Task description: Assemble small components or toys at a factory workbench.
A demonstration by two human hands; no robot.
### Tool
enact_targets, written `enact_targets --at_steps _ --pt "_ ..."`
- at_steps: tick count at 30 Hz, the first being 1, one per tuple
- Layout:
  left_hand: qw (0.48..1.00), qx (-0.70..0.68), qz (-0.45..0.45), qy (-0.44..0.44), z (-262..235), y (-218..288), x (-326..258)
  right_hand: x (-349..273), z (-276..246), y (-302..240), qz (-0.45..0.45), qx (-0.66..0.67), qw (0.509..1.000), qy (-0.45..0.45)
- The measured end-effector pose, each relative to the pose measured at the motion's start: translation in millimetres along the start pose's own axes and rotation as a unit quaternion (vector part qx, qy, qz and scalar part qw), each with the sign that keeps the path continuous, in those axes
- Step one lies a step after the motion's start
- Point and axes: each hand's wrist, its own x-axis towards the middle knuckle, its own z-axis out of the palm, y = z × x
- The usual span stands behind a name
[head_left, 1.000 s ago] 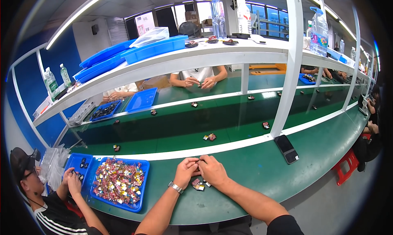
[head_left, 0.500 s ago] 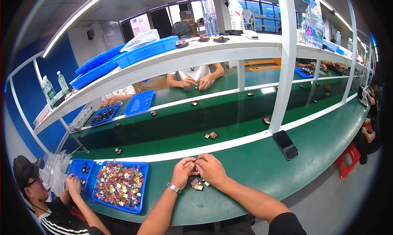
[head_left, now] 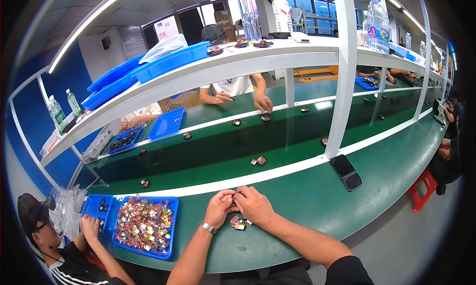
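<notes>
My left hand (head_left: 219, 209), a metal watch on its wrist, meets my right hand (head_left: 253, 206) over the near green worktop (head_left: 292, 220). Both are closed, fingertips pinched together around something small and dark, mostly hidden by the fingers. Just below them on the worktop lies a small part with reddish wires and a pale label (head_left: 238, 222). A bit of another whitish piece shows beside it, partly under my right hand. To the left stands a blue tray (head_left: 174, 220) heaped with similar wired parts bearing white and yellow tags.
A black phone (head_left: 346, 172) lies by the white upright (head_left: 342, 86). Beyond a white rail, small wired parts (head_left: 261, 160) sit spaced on the green belt (head_left: 213, 161). A co-worker in a cap (head_left: 42, 225) sits at left by a smaller blue tray (head_left: 92, 205). Overhead runs a shelf (head_left: 317, 49).
Across the belt, a co-worker's hand has reached out over a part on it. Parts on the belt have shifted slightly right. My hands stay together, fingers moving only slightly.
</notes>
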Motion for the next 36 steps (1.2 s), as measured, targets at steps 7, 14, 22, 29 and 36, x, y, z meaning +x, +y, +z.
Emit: enact_targets --at_steps 7,14,22,29,36 --pt "1.0 0.014 0.0 0.025 5 0 0 0 4 1 -0.009 -0.029 1.0 -0.002" --pt "0.999 0.027 -0.002 0.023 3 -3 1 -1 5 0 -0.003 -0.04 0.999 -0.006" --pt "0.999 0.034 -0.001 0.032 2 -4 2 1 4 -2 0.034 -0.013 0.999 -0.001" --pt "0.999 0.03 0.004 0.037 5 -3 2 3 -1 9 0.002 0.023 0.999 -0.025" --pt "0.999 0.041 -0.002 0.031 5 -2 1 5 -3 4 0.041 0.04 0.998 -0.027"
